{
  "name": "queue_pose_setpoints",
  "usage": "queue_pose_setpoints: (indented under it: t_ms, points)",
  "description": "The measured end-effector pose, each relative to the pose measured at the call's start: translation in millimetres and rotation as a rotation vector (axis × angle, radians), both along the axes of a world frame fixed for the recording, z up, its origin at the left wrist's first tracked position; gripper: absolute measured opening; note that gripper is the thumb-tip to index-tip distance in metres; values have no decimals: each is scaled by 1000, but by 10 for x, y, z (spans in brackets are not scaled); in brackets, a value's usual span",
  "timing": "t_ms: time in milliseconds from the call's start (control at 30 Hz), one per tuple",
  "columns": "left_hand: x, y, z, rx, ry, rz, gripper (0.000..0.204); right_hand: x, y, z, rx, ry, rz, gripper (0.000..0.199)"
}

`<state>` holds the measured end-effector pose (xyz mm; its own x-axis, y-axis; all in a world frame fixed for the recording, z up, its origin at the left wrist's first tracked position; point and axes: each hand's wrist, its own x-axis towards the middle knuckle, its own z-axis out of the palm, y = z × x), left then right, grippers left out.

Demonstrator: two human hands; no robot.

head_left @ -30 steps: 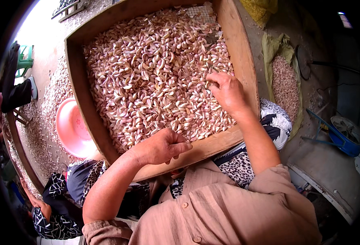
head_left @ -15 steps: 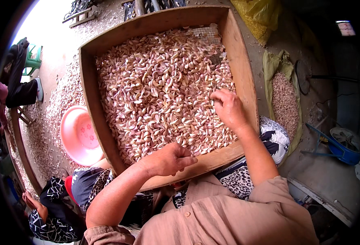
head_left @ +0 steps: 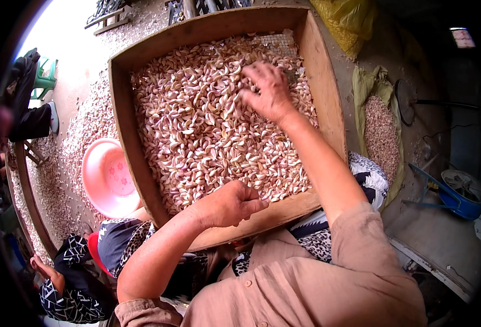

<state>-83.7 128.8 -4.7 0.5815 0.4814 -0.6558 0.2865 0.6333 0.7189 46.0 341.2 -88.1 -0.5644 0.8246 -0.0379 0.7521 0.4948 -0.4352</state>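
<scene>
A wooden-framed sieve (head_left: 327,92) lies before me, its near side over my lap. Loose garlic cloves (head_left: 197,131) cover most of its bottom, and bare wire mesh (head_left: 277,43) shows in the far right corner. My right hand (head_left: 270,92) reaches over the cloves in the far right part, fingers spread and slightly blurred. At the near wall, my left hand (head_left: 229,204) is closed, fingers curled under and thumb pointing right. What it holds, if anything, is hidden.
An empty pink basin (head_left: 108,177) stands left of the sieve. On the right are an open sack of cloves (head_left: 381,133), a yellow sack (head_left: 345,24) and a blue container (head_left: 461,199). Other people sit at the left, near a green stool (head_left: 45,79). Loose cloves or skins (head_left: 90,117) litter the floor.
My right hand has moved away from the sieve's right side toward its far middle, and its fingers have spread. My left hand stays at the near wall, shifted only slightly.
</scene>
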Motion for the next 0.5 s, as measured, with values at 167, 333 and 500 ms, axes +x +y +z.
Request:
queue_pose_setpoints:
  t_ms: [167, 333, 500]
  points:
    - [-18, -15, -9, 40, 1, 3, 41, 402, -480, 220, 134, -226, 380, 54]
    - [-33, -43, -25, 19, 12, -13, 34, 992, -829, 561, 58, -503, 183, 50]
    - [12, 0, -9, 4, 44, -31, 32, 1283, -1242, 758, -178, -466, 262, 32]
